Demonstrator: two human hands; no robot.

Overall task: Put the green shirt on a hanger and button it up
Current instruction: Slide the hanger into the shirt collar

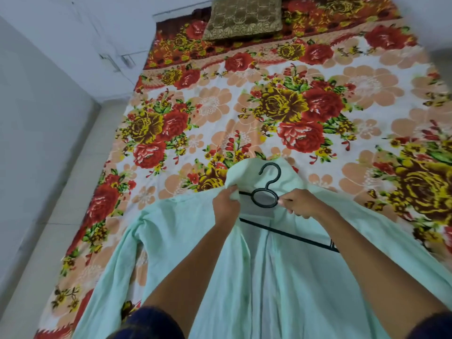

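Pale green cotton shirt [195,241], front open, lies at six o'clock on the floral bedsheet [269,106]. Left hand [226,204] pinches collar fabric; right hand [302,203] curls around the black plastic hanger [265,198]. Advisable: seat both shoulders squarely, then button top-down.

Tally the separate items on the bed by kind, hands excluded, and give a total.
Green shirt: 1
Black hanger: 1
Gold embroidered cushion: 1
Floral bedsheet: 1
Total: 4
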